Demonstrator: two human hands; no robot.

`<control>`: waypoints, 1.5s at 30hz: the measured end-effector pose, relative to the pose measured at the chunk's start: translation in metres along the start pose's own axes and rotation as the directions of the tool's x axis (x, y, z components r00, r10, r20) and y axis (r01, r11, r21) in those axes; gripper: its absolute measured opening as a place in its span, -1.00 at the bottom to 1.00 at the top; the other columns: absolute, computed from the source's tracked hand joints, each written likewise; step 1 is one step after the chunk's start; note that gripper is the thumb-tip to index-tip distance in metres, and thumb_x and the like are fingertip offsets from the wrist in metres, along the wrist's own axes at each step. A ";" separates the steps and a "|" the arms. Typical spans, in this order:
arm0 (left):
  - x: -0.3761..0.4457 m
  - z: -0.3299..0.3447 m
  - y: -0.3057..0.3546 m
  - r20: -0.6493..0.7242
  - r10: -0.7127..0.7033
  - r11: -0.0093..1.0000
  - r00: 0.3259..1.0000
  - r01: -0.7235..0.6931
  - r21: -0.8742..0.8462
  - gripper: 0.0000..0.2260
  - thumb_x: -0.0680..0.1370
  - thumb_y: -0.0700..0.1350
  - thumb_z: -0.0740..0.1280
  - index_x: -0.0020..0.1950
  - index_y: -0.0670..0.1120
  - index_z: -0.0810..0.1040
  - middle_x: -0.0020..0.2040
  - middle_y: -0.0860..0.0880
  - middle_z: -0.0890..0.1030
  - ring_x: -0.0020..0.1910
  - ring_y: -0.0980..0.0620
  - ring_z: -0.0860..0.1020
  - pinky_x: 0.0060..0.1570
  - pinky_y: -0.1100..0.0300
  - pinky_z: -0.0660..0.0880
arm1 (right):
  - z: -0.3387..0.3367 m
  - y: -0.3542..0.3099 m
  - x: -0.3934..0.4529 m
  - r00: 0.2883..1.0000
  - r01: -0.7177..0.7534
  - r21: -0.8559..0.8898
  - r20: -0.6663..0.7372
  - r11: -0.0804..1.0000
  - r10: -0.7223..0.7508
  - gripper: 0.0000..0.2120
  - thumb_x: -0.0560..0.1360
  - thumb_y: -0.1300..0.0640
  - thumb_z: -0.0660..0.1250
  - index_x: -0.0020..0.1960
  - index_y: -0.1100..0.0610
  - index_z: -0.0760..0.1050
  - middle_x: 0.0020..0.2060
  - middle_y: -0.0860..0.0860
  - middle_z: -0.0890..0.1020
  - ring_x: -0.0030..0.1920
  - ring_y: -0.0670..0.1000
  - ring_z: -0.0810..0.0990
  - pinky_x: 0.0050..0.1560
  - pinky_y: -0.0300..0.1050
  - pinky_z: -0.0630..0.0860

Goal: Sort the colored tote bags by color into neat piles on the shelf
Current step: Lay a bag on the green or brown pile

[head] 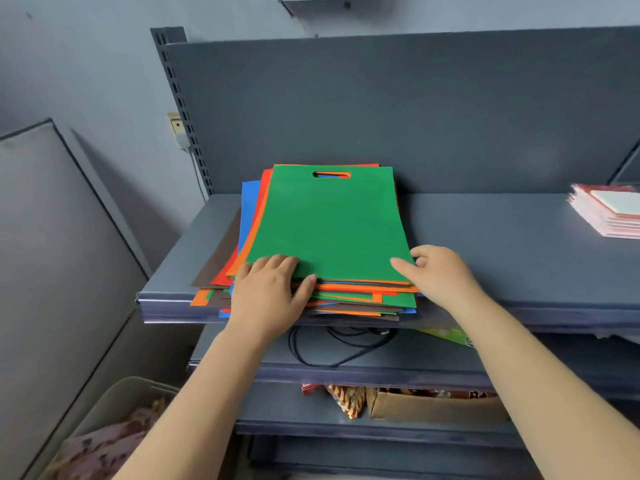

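Note:
A mixed stack of flat tote bags [311,299] lies on the grey shelf [502,237], with orange, red, blue, brown and green layers fanned out at the left and front. A green bag [329,223] with a cut-out handle lies on top. My left hand [270,292] rests on the green bag's near left corner, fingers flat on top and thumb along the front edge. My right hand [436,271] pinches the green bag's near right corner, thumb on top and fingers curled behind the edge.
A pile of pink and white booklets [613,213] sits at the shelf's right end. Below, a lower shelf carries black cables [332,344], and a cardboard box [433,407] stands further down. A bin with patterned cloth [114,434] is at the lower left.

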State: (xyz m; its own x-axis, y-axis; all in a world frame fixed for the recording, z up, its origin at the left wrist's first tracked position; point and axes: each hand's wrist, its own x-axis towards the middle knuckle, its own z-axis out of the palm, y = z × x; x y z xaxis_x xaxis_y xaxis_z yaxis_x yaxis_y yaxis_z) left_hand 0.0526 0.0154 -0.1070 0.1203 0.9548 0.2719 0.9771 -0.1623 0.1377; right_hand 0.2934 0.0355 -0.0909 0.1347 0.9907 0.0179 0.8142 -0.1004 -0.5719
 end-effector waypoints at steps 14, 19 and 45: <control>0.033 -0.010 -0.051 0.014 -0.264 0.950 0.965 0.262 -0.169 -0.62 0.51 0.14 0.30 0.23 -0.05 0.53 0.20 -0.05 0.55 0.19 -0.14 0.45 0.12 0.01 0.34 | 0.005 0.033 0.035 0.879 -0.089 0.477 -0.376 0.874 0.294 -0.89 0.48 0.24 0.39 -0.11 0.13 0.46 -0.15 0.09 0.57 -0.26 0.09 0.54 -0.30 -0.08 0.49; 0.043 -0.006 -0.071 0.137 -0.401 0.874 0.906 0.423 -0.238 -0.47 0.42 0.25 0.37 0.25 -0.05 0.51 0.18 -0.05 0.56 0.18 -0.11 0.48 0.11 0.00 0.38 | 0.008 0.034 0.038 0.892 -0.159 0.747 -0.171 0.646 0.418 -0.84 0.45 0.19 0.42 -0.24 0.03 0.49 -0.28 0.00 0.64 -0.26 0.01 0.58 -0.37 -0.18 0.38; -0.078 -0.067 -0.037 -0.439 -0.682 0.627 0.585 0.159 -0.762 -0.91 0.58 -0.18 0.28 -0.13 -0.04 0.48 -0.25 0.14 0.49 -0.30 0.29 0.46 -0.30 0.48 0.33 | -0.025 0.009 -0.042 0.991 0.028 0.986 -0.049 0.166 0.126 -0.77 0.56 0.32 0.24 0.02 0.05 0.60 -0.20 -0.11 0.71 -0.20 -0.13 0.69 -0.29 -0.31 0.58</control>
State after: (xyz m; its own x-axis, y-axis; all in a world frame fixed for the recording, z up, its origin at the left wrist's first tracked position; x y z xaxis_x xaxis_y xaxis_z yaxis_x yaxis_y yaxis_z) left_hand -0.0042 -0.0695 -0.0697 -0.6732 0.5596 0.4834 0.4983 -0.1396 0.8557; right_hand 0.3093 -0.0098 -0.0762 0.2642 0.9644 -0.0139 -0.4181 0.1015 -0.9027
